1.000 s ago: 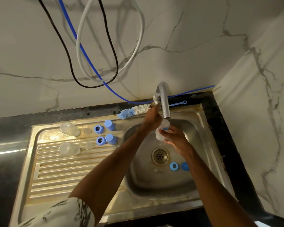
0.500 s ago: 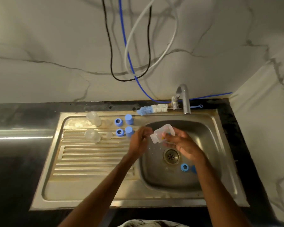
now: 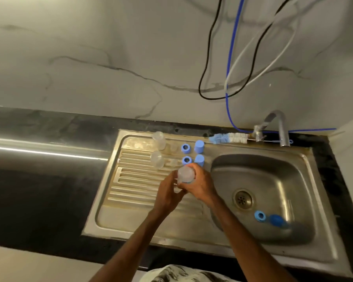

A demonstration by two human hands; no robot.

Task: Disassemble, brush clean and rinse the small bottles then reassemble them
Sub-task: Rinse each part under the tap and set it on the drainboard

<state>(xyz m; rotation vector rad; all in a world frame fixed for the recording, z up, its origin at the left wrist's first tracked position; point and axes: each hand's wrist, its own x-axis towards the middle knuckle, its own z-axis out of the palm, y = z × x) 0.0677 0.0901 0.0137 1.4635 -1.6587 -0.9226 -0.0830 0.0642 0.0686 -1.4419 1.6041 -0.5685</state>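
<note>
No readable text, label or number shows anywhere.

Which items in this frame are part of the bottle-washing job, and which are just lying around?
Job: held bottle, left hand, right hand; drainboard bottles, blue rings, blue caps; basin ring, basin cap; bottle brush; tap.
Lying about: black cable, blue cable, white cable.

Bare left arm (image 3: 130, 241) and bare right arm (image 3: 243, 237) in the lower middle of the frame, left hand (image 3: 167, 192), right hand (image 3: 202, 186), pale cloth (image 3: 183, 274) with dark swirly marks at the bottom middle
</note>
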